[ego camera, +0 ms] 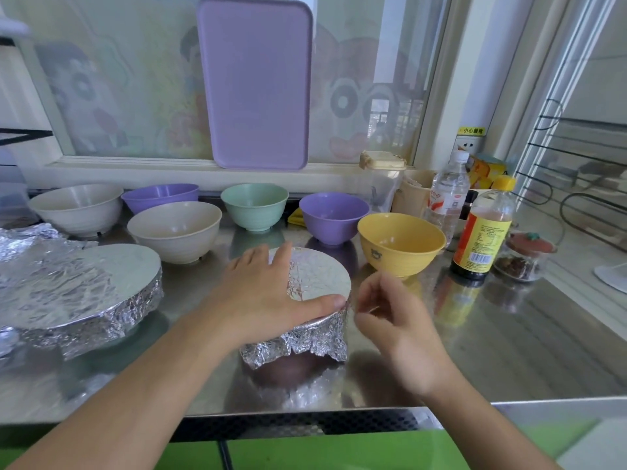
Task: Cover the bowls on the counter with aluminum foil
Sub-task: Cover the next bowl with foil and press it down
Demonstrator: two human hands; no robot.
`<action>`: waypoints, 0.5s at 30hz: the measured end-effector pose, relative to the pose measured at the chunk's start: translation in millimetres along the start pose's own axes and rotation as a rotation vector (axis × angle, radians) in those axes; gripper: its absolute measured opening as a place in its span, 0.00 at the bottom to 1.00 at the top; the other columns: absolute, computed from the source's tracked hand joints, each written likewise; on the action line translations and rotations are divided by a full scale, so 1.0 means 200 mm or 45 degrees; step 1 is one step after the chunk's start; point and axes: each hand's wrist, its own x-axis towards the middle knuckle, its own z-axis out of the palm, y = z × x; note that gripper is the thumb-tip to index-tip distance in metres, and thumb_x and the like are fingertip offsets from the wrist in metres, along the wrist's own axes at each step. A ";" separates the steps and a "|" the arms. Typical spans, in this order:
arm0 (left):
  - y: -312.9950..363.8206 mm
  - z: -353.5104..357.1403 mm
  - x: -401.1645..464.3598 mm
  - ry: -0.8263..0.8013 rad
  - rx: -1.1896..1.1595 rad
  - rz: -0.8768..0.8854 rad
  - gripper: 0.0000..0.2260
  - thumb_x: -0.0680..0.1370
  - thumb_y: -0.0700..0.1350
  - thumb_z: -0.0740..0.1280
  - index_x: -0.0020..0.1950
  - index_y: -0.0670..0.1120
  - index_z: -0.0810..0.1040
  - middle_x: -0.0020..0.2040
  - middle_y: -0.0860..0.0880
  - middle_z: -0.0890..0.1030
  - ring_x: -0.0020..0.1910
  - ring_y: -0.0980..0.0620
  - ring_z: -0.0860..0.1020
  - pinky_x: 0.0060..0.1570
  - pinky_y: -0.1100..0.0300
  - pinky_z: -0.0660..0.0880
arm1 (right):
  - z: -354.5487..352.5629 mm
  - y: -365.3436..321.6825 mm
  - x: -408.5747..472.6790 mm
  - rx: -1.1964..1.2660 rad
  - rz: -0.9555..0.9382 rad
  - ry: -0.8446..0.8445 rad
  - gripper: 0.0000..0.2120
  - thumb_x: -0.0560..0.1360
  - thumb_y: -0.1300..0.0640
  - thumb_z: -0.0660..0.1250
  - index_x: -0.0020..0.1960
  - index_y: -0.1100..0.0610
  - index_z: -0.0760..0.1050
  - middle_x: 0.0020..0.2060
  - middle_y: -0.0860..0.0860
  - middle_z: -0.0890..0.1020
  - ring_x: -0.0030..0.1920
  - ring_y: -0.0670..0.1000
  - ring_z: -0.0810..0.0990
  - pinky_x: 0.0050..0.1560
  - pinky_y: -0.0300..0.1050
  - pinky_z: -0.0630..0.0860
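A dark bowl wrapped in aluminum foil [315,320] stands near the counter's front edge. My left hand [264,293] lies flat on its foil top, thumb along the near rim. My right hand [397,320] hovers just right of the bowl, fingers curled and apart, holding nothing. A larger foil-covered bowl [95,293] sits to the left. Behind stand uncovered bowls: two cream ones [76,208] [174,230], two purple ones [159,196] [334,217], a green one [254,205] and a yellow one [400,242].
Loose crumpled foil [23,239] lies at the far left. Bottles [481,232] [448,195], a small jar [522,256] and containers crowd the right rear. A purple tray [254,83] leans on the window. A wire rack [576,184] stands at the right.
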 end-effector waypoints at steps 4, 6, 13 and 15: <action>0.01 0.00 0.00 -0.017 0.023 -0.016 0.63 0.60 0.89 0.47 0.85 0.52 0.49 0.84 0.47 0.59 0.82 0.47 0.57 0.78 0.47 0.60 | 0.04 0.01 -0.03 -0.356 0.012 -0.110 0.18 0.65 0.39 0.79 0.44 0.49 0.77 0.40 0.43 0.83 0.45 0.45 0.82 0.45 0.41 0.77; 0.01 0.01 0.00 -0.019 0.035 -0.014 0.63 0.59 0.90 0.45 0.85 0.52 0.49 0.84 0.47 0.58 0.82 0.47 0.57 0.78 0.47 0.59 | 0.07 0.02 -0.03 -0.478 -0.003 -0.056 0.17 0.65 0.40 0.82 0.41 0.50 0.80 0.38 0.42 0.84 0.44 0.42 0.81 0.43 0.34 0.73; 0.01 0.00 0.00 -0.031 0.067 -0.013 0.61 0.61 0.89 0.45 0.85 0.53 0.49 0.83 0.46 0.58 0.82 0.46 0.57 0.78 0.48 0.59 | 0.14 0.07 -0.06 -0.596 -0.120 0.024 0.14 0.75 0.47 0.70 0.36 0.54 0.75 0.32 0.47 0.79 0.37 0.49 0.78 0.41 0.52 0.76; 0.01 0.00 0.00 -0.019 0.074 -0.006 0.60 0.61 0.88 0.45 0.84 0.53 0.51 0.82 0.47 0.60 0.81 0.46 0.59 0.77 0.48 0.60 | 0.15 0.07 -0.07 -0.679 -0.132 0.065 0.17 0.75 0.46 0.66 0.33 0.54 0.69 0.30 0.48 0.75 0.34 0.53 0.75 0.36 0.54 0.75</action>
